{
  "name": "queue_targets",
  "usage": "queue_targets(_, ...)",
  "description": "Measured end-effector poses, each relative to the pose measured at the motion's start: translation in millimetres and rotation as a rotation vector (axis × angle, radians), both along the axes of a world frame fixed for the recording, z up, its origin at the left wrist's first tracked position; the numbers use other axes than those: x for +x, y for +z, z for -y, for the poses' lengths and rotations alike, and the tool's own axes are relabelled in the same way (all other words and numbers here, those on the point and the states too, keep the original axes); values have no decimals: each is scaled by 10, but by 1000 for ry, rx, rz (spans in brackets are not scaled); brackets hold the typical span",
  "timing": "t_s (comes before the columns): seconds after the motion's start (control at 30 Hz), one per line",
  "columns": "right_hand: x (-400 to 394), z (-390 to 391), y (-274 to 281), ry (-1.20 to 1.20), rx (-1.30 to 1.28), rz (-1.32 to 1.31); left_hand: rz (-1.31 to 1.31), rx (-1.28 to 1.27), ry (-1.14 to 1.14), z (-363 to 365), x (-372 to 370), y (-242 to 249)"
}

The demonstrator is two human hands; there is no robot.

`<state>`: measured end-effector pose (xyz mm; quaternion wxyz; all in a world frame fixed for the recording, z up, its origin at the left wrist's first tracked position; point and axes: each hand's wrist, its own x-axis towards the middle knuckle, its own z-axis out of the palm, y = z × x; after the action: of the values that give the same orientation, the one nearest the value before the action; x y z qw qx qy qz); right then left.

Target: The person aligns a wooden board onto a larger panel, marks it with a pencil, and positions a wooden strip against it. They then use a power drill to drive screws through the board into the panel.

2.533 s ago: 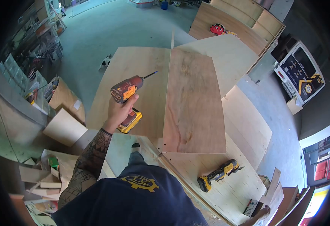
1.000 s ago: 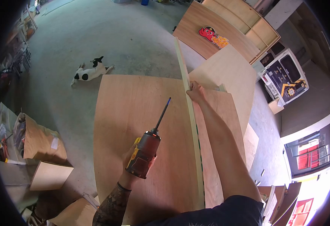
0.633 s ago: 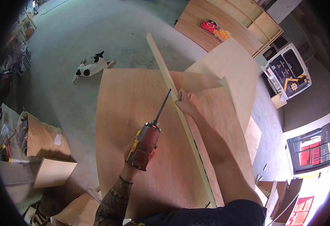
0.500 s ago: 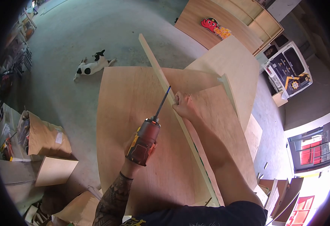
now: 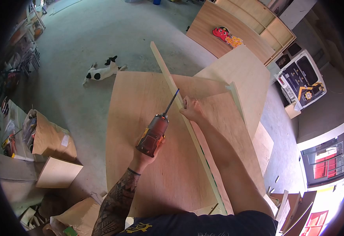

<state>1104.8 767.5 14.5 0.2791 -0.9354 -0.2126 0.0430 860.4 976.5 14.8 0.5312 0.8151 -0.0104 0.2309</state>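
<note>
A red and black cordless drill [image 5: 155,133] with a long, dark bit is in my left hand [image 5: 142,158], fingers closed about its handle. The bit slants up and away, and its blue tip [image 5: 177,91] meets or overlaps the edge of a long, pale wooden strip [image 5: 198,145]. Just right of that tip, my right hand [image 5: 192,110] is closed on the strip, thumb towards the drill. Beneath both arms lies a large plywood sheet [image 5: 140,106]. The strip runs diagonally across it and juts past its far edge.
A black and white dog [image 5: 102,72] lies on the concrete floor beyond the sheet. More plywood panels [image 5: 234,67] lean at the right, before a wood counter [image 5: 203,27] with a red cartoon logo. A paper sack [image 5: 54,135] and a board [image 5: 58,173] are at the left.
The drill has moved slightly forward and tilted, its bit tip staying by the strip. My right hand keeps its place on the strip. The whole view has shifted a little.
</note>
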Motion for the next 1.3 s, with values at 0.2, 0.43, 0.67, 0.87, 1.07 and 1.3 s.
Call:
queue_targets(0.2,123,239,-258,-53,211,676,-10,-192,-36,38,-8,95)
queue_targets(0.43,-199,428,3,-267,553,173,114,53,-20,12,35,57)
queue_targets(0.67,-511,264,-140,-271,616,306,-82,-166,-23,-15,53,-198)
queue_targets(0.87,-566,264,-58,-240,678,308,-169,-213,-177,-127,201,608)
queue_targets(1.07,-457,238,-165,-163,646,320,-425,116,-328,-169,628,1514)
queue_targets(1.3,-484,266,-100,-119,668,310,-584,185,-347,-89,917,1755)
